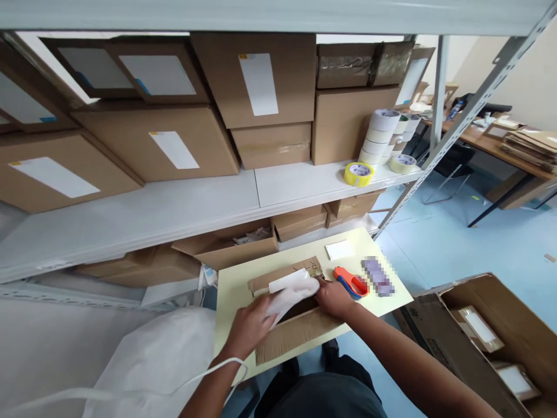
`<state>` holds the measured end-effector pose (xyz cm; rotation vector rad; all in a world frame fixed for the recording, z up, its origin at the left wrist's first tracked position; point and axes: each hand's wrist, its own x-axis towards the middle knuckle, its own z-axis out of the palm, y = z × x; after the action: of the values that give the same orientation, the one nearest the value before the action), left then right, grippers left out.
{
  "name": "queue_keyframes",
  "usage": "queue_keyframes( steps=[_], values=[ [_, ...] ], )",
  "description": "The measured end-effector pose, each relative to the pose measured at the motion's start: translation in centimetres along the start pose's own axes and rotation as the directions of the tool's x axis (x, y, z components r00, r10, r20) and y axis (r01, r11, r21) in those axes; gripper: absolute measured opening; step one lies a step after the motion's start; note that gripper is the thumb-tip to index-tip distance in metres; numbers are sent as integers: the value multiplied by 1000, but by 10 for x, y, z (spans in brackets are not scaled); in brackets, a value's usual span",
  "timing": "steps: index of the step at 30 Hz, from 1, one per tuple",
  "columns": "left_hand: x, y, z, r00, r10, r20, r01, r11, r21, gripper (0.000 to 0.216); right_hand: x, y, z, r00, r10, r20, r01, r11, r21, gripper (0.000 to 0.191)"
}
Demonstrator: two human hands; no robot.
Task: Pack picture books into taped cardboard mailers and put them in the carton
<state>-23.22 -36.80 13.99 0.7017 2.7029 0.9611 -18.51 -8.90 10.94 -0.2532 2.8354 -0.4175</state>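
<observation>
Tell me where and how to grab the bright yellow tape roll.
Pinch the bright yellow tape roll by opposite sides of its rim, probably best from the front: it lies flat near the front of the pale grey shelf, with stacked white tape rolls behind.

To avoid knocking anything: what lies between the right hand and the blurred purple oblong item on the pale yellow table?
The head view shows an orange and blue looped tool between the right hand and purple item.

Ctn. (296, 338) brn., label (282, 281) wht.; held item (289, 299) wht.; tbl. (230, 313) pale yel.; tool (340, 273) red-org. w/ blu.; tape roll (358, 180) brt. yel.; floor (394, 249) lt. blu.
</observation>
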Motion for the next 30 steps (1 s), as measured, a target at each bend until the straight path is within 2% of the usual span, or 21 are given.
queue_keyframes(
  steps=[2, 5, 9, 12, 14, 17, 20, 22, 24, 26, 28, 30],
  values=[
    [2, 12, 12, 973, 87, 214, -141, 957, 254, 37, 0, 4, 5, 998, -69, -9, 68, 997, -46, 29],
    [7, 23, 21, 918, 17, 396, -224, 847, 483, 47, -1, 11, 12, 989, -135, -62, 130, 988, -81, 28],
    [16, 31, 30, 885, -99, 455, -242, 738, 630, 52, -6, 20, 26, 957, -204, -208, 199, 979, -43, 38],
    [30, 33, 41, 856, -199, 477, -179, 752, 635, 48, -9, 24, 34, 939, -221, -263, 230, 973, 3, 48],
    [43, 33, 48, 852, -221, 475, -131, 788, 602, 50, -10, 26, 38, 936, -220, -274, 236, 971, 28, 52],
    [62, 34, 56, 867, -192, 459, -105, 831, 546, 64, -9, 28, 42, 936, -202, -287, 225, 973, 48, 57],
    [67, 33, 55, 886, -176, 430, -99, 832, 546, 82, -9, 31, 44, 939, -179, -293, 206, 976, 67, 59],
    [58, 29, 50, 911, -122, 394, -134, 815, 564, 76, -11, 32, 42, 941, -167, -295, 203, 975, 95, 57],
    [43, 22, 42, 935, -16, 355, -191, 820, 540, 56, -13, 32, 36, 941, -153, -303, 204, 968, 144, 50],
    [25, 10, 34, 961, 94, 262, -215, 849, 484, 39, -17, 32, 29, 936, -134, -325, 208, 956, 206, 42],
    [10, -5, 26, 984, 155, 85, -176, 886, 429, 35, -21, 32, 23, 923, -103, -371, 213, 939, 269, 37],
    [0, -21, 21, 982, 163, -92, -119, 923, 366, 35, -27, 34, 22, 900, -53, -433, 214, 918, 333, 34]
  ],
)
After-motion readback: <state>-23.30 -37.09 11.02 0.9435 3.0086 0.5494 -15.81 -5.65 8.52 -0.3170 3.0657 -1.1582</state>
